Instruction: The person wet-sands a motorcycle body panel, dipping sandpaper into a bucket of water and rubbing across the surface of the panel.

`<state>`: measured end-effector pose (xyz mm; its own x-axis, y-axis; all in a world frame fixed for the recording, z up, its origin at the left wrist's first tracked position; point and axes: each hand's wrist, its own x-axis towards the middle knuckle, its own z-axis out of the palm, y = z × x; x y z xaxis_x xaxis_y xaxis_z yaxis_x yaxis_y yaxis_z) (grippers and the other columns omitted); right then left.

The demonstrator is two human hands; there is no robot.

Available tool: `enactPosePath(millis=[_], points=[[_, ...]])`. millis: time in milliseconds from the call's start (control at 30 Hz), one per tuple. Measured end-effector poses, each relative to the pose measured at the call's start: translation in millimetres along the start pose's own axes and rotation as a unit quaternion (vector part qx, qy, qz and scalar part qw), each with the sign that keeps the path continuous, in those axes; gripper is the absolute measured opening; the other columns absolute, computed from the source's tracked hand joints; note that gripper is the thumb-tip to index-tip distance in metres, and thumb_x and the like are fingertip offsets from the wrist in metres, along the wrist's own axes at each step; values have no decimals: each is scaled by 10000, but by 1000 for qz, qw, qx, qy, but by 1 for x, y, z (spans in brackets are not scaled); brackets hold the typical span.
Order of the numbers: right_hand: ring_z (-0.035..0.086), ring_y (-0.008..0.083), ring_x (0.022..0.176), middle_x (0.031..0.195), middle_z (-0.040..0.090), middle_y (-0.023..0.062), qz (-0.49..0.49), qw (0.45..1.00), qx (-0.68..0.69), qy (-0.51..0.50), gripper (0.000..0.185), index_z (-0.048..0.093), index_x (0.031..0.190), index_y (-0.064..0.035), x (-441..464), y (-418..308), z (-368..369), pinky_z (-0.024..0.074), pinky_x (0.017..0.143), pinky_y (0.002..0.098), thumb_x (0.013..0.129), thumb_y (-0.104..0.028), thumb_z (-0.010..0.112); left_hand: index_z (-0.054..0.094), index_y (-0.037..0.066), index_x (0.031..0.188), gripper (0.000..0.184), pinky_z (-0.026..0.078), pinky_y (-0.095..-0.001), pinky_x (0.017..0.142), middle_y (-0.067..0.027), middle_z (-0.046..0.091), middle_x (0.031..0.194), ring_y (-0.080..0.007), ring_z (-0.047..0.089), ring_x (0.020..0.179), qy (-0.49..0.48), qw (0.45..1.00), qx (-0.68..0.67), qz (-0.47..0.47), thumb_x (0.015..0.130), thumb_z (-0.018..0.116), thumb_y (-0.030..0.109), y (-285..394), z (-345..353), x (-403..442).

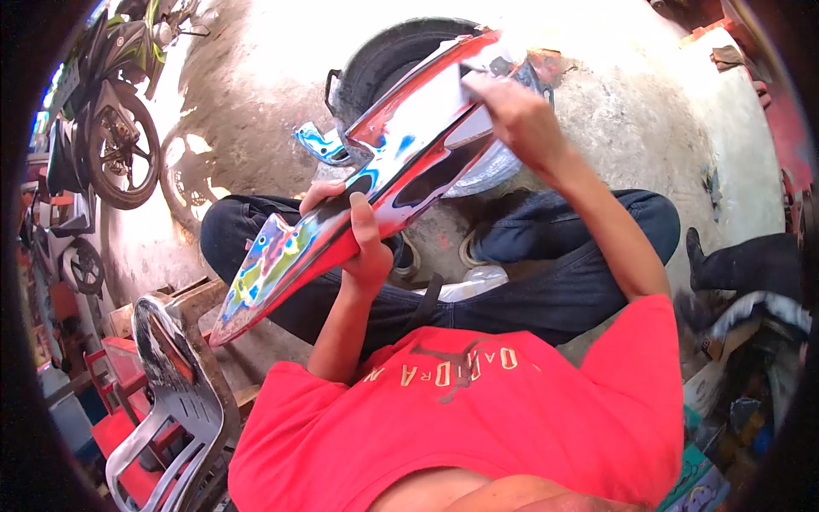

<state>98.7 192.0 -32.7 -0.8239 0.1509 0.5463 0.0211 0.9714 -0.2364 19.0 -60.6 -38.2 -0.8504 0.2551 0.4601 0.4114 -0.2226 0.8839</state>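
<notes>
Head view: left fingers [321,195] clamp a panel [399,171] overlapping the tub [375,66]; right fingers [488,88], grip unclear.

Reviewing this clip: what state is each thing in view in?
Left hand: closed around the panel.
Right hand: fingers bent against the panel's upper end.
Panel: held aslant, paint patchy.
Black tub: open-topped, partly hidden.
Small painted piece: lying beside the tub.
Motorcycle: parked.
</notes>
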Motion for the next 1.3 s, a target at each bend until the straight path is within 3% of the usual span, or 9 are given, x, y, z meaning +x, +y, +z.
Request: enactPosePath(millis=[133,267,333,467,667,800,1000,1200,1300], points=[[684,281,1085,1184,684,157,-131,989,62,22,428,628,1240,-24,-5,-77,-16,552,938,406,815,16,591,473,8,1132,304,398,-304,935,-66,465,1070,-143,479,1019,16,999,-18,-30,928,593,200,-5,1,3],[691,331,1013,1123,695,161,55,998,19,-19,343,636,1181,-19,-3,-4,1,561,908,401,852,25,550,467,10,1142,311,411,-302,922,-67,466,1070,-146,490,1009,19,1000,19,-4,928,593,197,-5,0,2],[693,326,1010,1129,697,153,47,998,24,-27,382,642,1195,-41,-4,5,1,561,903,405,826,25,567,470,13,1141,307,410,-300,923,-66,465,1076,-148,489,1016,24,1000,0,-18,927,594,195,-4,-1,-2],[683,280,1089,1177,686,155,-133,988,69,24,405,627,1209,-2,-3,-75,-13,548,939,409,806,27,592,475,16,1138,303,405,-302,926,-64,463,1096,-151,484,1026,23,999,-12,-21,927,594,198,-2,3,2],[666,334,1075,1176,674,187,53,998,0,-37,368,634,1211,-30,-3,6,4,541,937,413,852,-4,560,469,9,1145,304,395,-307,934,-68,465,1105,-156,480,1037,-6,997,68,21,936,578,202,-7,-3,0],[669,291,1115,1182,685,163,-121,989,77,23,433,620,1249,2,-4,-80,-12,539,963,403,818,-8,577,475,6,1142,288,406,-297,916,-74,476,1096,-154,499,1018,23,999,28,6,949,571,196,-9,3,3],[669,330,1049,1140,686,164,62,998,-12,-22,382,625,1214,-32,-1,13,14,542,928,395,835,-13,579,496,-23,1116,260,423,-289,902,-79,497,1132,-149,520,1012,42,996,-11,-81,978,559,188,9,9,4],[668,307,1103,1188,677,176,-118,989,85,26,415,612,1244,-12,-2,-72,-5,539,956,399,831,5,583,510,-51,1105,267,422,-303,939,-101,495,1167,-169,528,1040,36,999,10,-28,994,534,189,2,8,4],[688,319,1031,1127,694,168,-6,999,25,20,350,639,1193,-23,-5,-15,6,556,902,405,852,-9,564,535,-41,1200,247,435,-366,950,-155,488,1222,-231,537,1068,29,998,-39,-42,1018,491,119,5,8,2]])
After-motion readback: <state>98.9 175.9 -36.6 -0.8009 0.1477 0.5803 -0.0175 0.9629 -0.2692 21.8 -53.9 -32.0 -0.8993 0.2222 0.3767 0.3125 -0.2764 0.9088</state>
